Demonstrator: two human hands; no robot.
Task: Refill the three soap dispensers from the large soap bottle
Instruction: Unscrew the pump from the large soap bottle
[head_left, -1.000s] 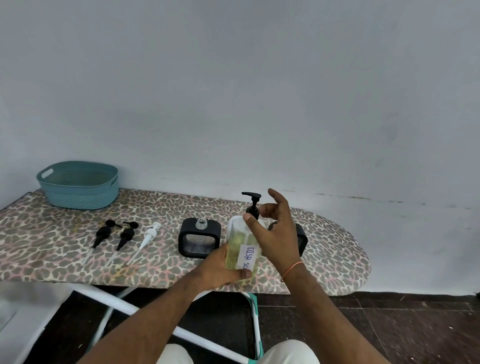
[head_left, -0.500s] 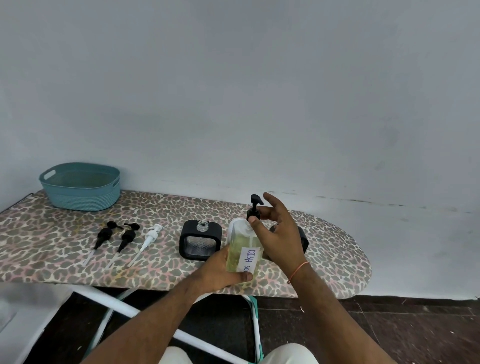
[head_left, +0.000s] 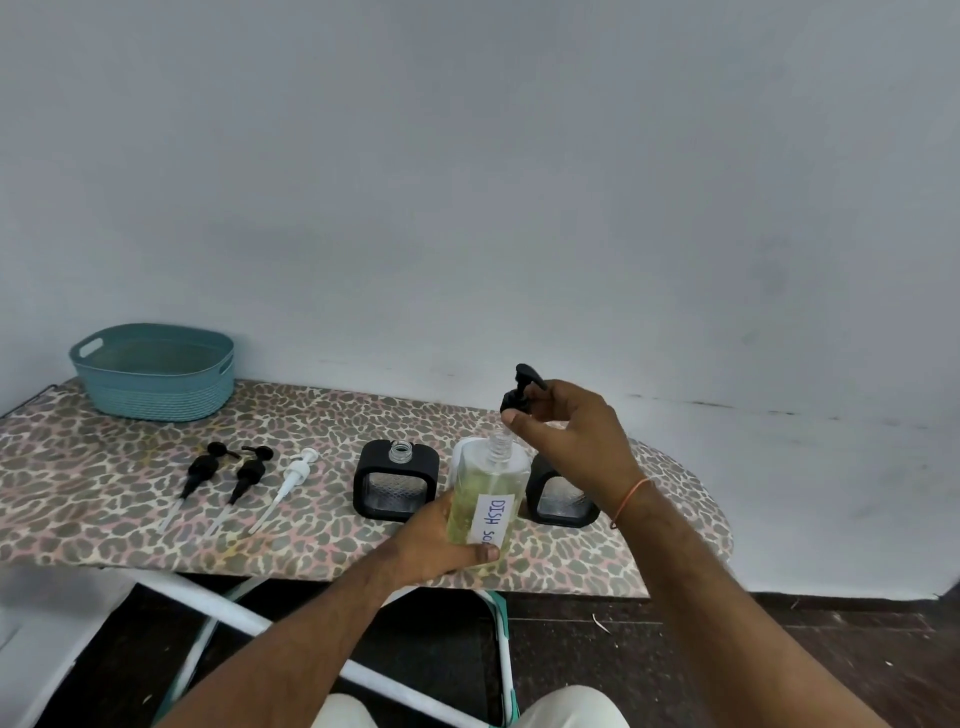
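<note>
- Large soap bottle (head_left: 485, 499): clear, squarish body, held upright at the near edge of the ironing board (head_left: 104, 499), between two black dispensers. Yellow-green liquid fills most of it, so it is judged fairly heavy. A handwritten white label (head_left: 491, 519) reading "DISH SO…" is fixed to the front. The threaded neck (head_left: 500, 446) is uncovered. The plastic walls are judged smooth and slippery if wetted with soap; a grip low round the body is advised for pouring.
- Left hand (head_left: 441, 545): wrapped round the lower part of the bottle, thumb across the front below the label.
- Right hand (head_left: 566, 436): raised just above the bottle neck; the black pump head (head_left: 519, 392) is pinched between thumb and fingers (head_left: 519, 423). Its dip tube cannot be made out clearly.
- Left black dispenser (head_left: 397, 480): square black frame round clear glass, mouth uncovered; it appears to be empty. The glass is judged fragile.
- Right black dispenser (head_left: 558, 499): same type, partly hidden behind the right wrist; contents cannot be told.
- Third dispenser: not identified with certainty.
- Three loose pumps: two black (head_left: 202, 467) (head_left: 249, 470), one white (head_left: 296, 467), laid side by side on the board, tubes towards the viewer. Judged light.
- Teal basket (head_left: 156, 395): at the far left corner; nothing is seen inside.
</note>
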